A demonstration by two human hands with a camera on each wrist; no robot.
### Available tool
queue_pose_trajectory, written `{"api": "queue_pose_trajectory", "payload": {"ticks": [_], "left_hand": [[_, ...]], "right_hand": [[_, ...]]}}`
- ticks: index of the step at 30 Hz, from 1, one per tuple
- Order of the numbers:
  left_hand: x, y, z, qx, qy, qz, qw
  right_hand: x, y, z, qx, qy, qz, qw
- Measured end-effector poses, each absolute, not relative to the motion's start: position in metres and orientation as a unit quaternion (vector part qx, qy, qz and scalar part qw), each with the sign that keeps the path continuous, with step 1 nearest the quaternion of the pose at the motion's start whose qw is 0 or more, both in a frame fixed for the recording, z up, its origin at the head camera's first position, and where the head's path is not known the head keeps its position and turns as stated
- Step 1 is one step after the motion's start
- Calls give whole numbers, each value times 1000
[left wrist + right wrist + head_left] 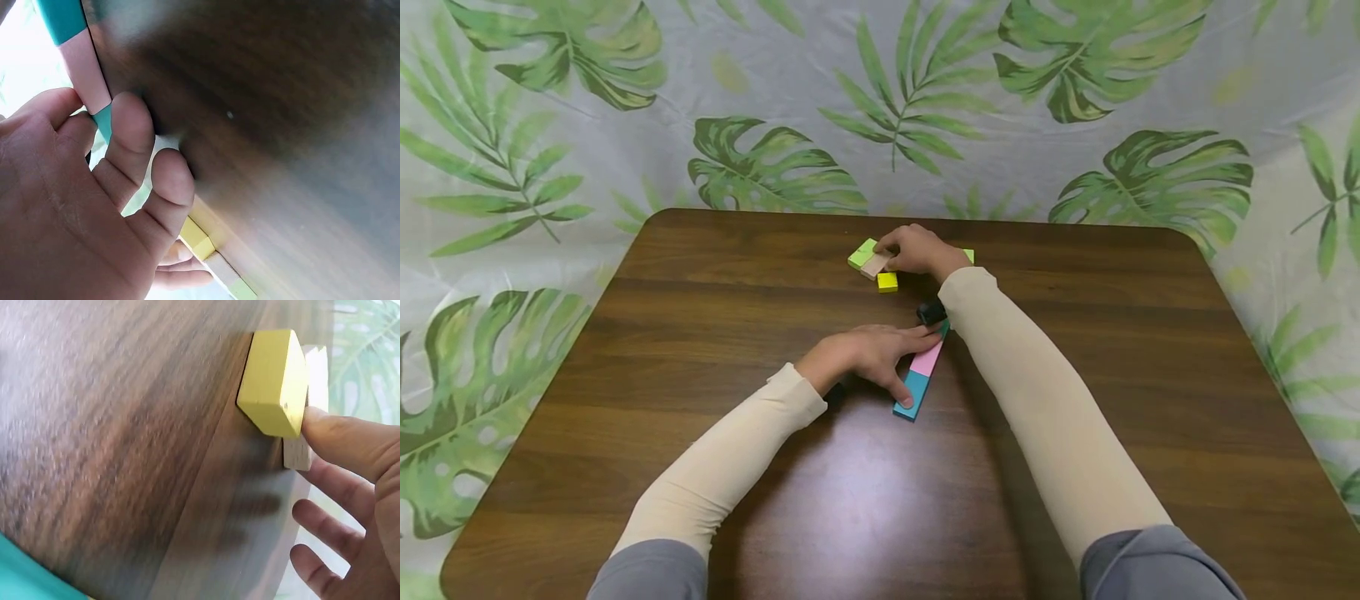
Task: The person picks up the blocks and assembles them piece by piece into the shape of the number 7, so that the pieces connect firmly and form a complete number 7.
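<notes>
In the head view my left hand (874, 354) lies over a slanting row of flat blocks. Its thumb touches the near teal block (913, 392) and its extended fingers reach the far green block (945, 328). A pink block (927, 360) sits between those two. Farther back, my right hand (916, 250) pinches a beige wooden block (873, 267) between thumb and fingers. That block adjoins a lime-green block (861, 253) and a yellow block (887, 283). The right wrist view shows the yellow block (269, 381) close up, partly covering the beige one (297, 453).
Another lime-green piece (969, 254) shows behind the right wrist, mostly hidden. A black wrist-worn device (931, 312) hangs under the right wrist near the row's far end. The brown wooden table (700, 292) ends at a leaf-patterned curtain (910, 100).
</notes>
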State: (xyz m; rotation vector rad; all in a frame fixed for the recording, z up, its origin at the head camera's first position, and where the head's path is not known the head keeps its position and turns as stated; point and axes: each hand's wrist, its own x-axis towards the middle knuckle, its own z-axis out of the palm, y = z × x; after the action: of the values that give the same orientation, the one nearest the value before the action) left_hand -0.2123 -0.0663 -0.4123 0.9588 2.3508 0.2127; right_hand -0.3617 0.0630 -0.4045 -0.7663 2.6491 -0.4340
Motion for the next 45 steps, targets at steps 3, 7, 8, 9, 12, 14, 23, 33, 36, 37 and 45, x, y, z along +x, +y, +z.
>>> {"api": "queue_pose_trajectory", "payload": {"ticks": [3, 7, 8, 9, 12, 14, 23, 33, 36, 37, 45], "left_hand": [[-212, -67, -412, 358, 882, 82, 294], [-213, -68, -413, 359, 883, 83, 291], [-213, -69, -413, 360, 883, 83, 291], [-213, -69, -413, 360, 883, 84, 290], [-214, -70, -414, 362, 882, 90, 290], [-215, -71, -414, 363, 880, 93, 291], [-215, -72, -416, 371, 876, 91, 293], [-211, -71, -417, 381, 875, 84, 287], [-210, -71, -416, 379, 876, 87, 287], [-210, -71, -415, 378, 876, 86, 286], [-210, -72, -413, 376, 878, 84, 284]], "right_hand": [[-363, 64, -405, -279, 933, -161, 159], [-364, 64, -407, -289, 930, -172, 146], [-364, 64, -407, -290, 930, -172, 146], [-364, 64, -406, -291, 930, -171, 146], [-366, 64, -406, -293, 931, -163, 147], [-369, 64, -407, -296, 931, -158, 146], [-373, 65, -408, -328, 924, -135, 142], [-373, 66, -395, -337, 906, -93, 239], [-372, 64, -392, -333, 901, -80, 265], [-371, 62, -391, -335, 900, -76, 269], [-370, 42, -391, -354, 902, -76, 234]]}}
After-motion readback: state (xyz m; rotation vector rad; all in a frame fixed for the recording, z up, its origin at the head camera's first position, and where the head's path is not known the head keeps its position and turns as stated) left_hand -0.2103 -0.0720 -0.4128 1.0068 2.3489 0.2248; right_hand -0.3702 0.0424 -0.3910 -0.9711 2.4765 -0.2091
